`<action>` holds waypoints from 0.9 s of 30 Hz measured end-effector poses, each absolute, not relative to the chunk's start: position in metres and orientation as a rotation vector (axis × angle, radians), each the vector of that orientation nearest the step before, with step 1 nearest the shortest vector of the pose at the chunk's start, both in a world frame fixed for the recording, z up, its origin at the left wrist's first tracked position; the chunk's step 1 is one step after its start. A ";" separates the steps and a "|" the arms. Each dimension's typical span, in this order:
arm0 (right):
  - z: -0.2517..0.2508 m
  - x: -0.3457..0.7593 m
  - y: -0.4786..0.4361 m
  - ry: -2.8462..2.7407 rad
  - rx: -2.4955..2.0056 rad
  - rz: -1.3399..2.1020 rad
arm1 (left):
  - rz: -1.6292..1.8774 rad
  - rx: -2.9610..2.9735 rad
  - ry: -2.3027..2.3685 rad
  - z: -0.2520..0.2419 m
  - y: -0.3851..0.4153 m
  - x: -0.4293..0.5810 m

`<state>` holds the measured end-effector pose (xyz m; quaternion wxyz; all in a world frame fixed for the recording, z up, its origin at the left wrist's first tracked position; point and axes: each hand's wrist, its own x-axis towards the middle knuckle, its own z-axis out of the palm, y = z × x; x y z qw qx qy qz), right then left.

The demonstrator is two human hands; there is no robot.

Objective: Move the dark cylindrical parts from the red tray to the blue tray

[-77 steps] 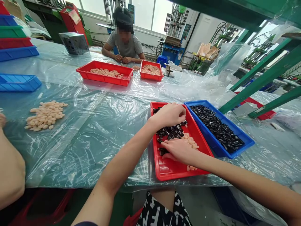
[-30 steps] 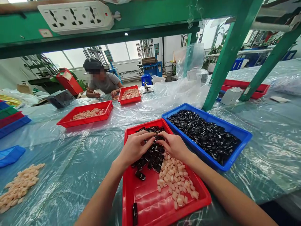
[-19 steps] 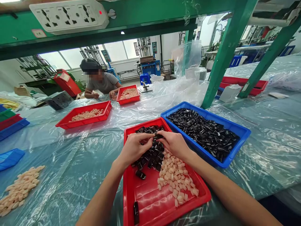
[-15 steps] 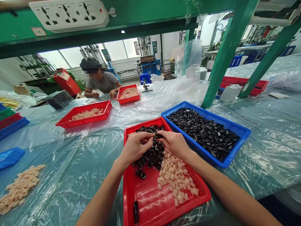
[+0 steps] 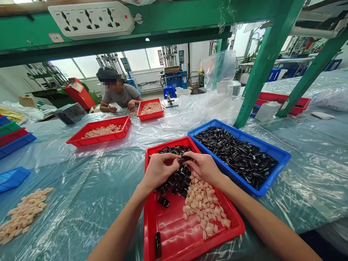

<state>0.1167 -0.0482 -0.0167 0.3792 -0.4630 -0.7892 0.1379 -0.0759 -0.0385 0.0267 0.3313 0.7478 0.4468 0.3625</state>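
Both hands meet over the far half of a red plastic tray [image 5: 168, 232], curled in toward each other. The fingers of the right hand [image 5: 205, 168] come together on a small black piece [image 5: 185, 158] at the top of the heap, seemingly a pinch, though the fingertips hide most of it. The left hand [image 5: 159, 172] arches over the heap with its fingers bent, its fingertips almost at the right's; whether it holds anything, I cannot tell.

Below the hands, the black pieces [image 5: 178, 179] lie in a loose mound, with pale peach pieces [image 5: 203, 206] heaped beside them toward the right rim. One black piece [image 5: 163, 201] sits just off the mound, and another [image 5: 158, 245] lies alone against the left wall at the near end.

The tray's far right rim runs just beside a blue tray [image 5: 241, 183] full of black pieces [image 5: 233, 154] — the tightest edge here. Left of the red tray, clear plastic sheeting [image 5: 81, 203] spreads toward a loose pale pile [image 5: 23, 215], while a co-worker [image 5: 118, 96] works across the table behind two more red trays
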 end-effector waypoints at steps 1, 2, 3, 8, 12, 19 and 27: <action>-0.016 0.117 -0.048 -1.988 -1.163 0.399 | 0.956 1.896 1.142 0.028 -0.038 -0.076; -0.016 0.116 -0.048 -1.960 -1.140 0.440 | 0.962 1.842 1.114 0.030 -0.038 -0.077; -0.017 0.116 -0.048 -1.934 -1.117 0.468 | 0.971 1.801 1.090 0.032 -0.037 -0.079; -0.020 0.115 -0.047 -1.920 -1.029 0.476 | 0.968 2.005 1.138 0.043 -0.035 -0.087; -0.024 0.114 -0.046 -2.037 -0.973 0.421 | 0.858 2.240 1.092 0.044 -0.034 -0.091; -0.023 0.116 -0.045 -2.101 -0.998 0.314 | 0.648 2.173 1.097 0.040 -0.032 -0.093; -0.026 0.121 -0.044 -2.182 -0.956 -0.007 | 0.714 1.908 0.992 0.031 -0.027 -0.090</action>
